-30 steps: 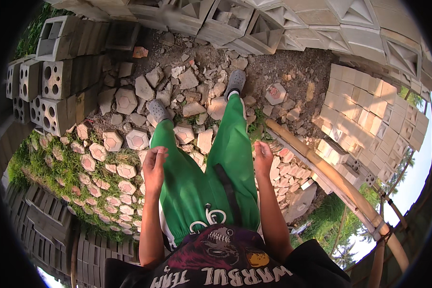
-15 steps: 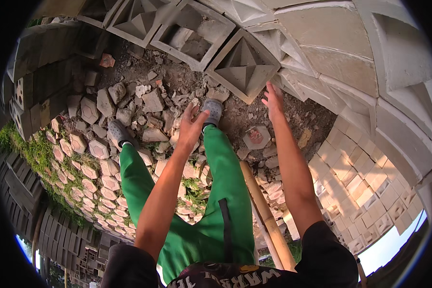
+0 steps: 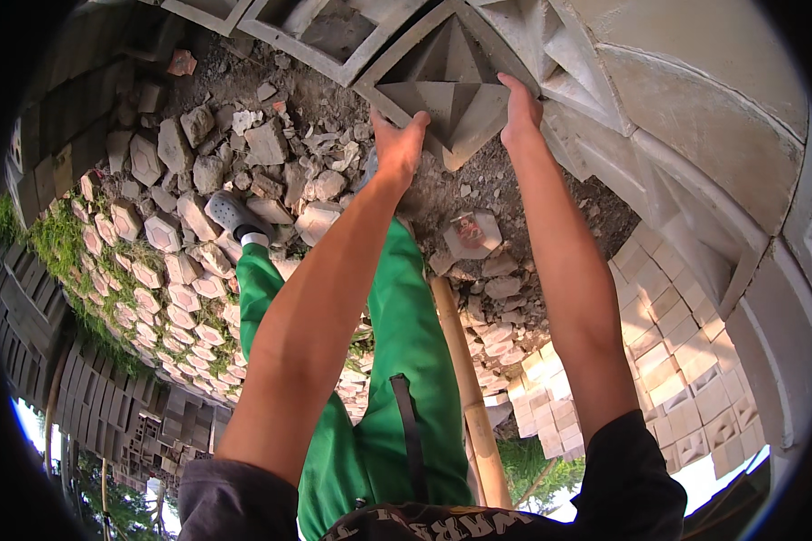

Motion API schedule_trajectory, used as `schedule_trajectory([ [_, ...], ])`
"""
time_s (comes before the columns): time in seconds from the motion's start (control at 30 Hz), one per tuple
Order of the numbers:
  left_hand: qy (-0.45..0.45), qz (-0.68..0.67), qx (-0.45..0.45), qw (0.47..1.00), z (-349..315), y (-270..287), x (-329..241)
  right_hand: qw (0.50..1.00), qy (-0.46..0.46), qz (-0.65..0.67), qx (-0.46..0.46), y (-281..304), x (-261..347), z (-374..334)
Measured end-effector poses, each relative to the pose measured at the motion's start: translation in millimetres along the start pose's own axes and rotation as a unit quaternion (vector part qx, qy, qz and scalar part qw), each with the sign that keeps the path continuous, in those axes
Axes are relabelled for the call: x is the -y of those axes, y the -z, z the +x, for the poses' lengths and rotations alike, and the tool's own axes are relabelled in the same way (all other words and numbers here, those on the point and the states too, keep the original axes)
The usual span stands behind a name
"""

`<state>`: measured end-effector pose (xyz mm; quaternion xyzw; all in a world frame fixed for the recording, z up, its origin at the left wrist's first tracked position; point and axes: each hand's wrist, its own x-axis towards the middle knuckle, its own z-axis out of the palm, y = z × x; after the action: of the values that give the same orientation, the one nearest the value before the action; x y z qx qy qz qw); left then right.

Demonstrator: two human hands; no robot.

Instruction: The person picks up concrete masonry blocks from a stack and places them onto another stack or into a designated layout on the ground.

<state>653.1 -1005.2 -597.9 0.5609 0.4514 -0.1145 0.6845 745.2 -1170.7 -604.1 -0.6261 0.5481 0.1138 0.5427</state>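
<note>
A square grey concrete breeze block [image 3: 456, 86] with a raised, faceted pattern leans at the top of the view, one corner pointing toward me. My left hand [image 3: 400, 144] grips its lower left edge, thumb on the near side and the other fingers partly hidden at the rim. On its right edge, my right hand [image 3: 521, 113] has the thumb over the face; the remaining fingers are out of sight behind the edge. The block still rests among its neighbours.
Another open-framed block [image 3: 334, 41] adjoins on the left, and stacked pale blocks [image 3: 695, 99] rise on the right. Broken rubble [image 3: 266, 144] and a loose hexagonal paver [image 3: 472, 234] lie on the dirt. A bamboo pole [image 3: 469, 388] stands beside my right leg.
Both hands have moved forward from the air onto the block's edges and closed on it. My view has shifted, and my body leans closer to the blocks.
</note>
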Motion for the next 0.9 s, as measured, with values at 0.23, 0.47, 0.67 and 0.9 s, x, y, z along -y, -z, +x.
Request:
schedule_trajectory([
  [0.23, -0.043, 0.029, 0.033, 0.998, -3, -11, 11, 0.998, -0.019, 0.061, 0.026, 1, 5, -3],
  [0.47, -0.005, -0.042, 0.044, 0.998, -11, -9, -1, 0.997, -0.056, 0.061, 0.002, 2, 1, -15],
  [0.67, -0.098, 0.116, 0.068, 0.986, -60, 36, 14, 0.981, -0.110, 0.157, 0.038, 53, -52, -70],
  [0.9, -0.040, -0.027, 0.071, 0.996, -212, 124, -33, 0.954, -0.130, 0.200, 0.182, 135, -58, -204],
])
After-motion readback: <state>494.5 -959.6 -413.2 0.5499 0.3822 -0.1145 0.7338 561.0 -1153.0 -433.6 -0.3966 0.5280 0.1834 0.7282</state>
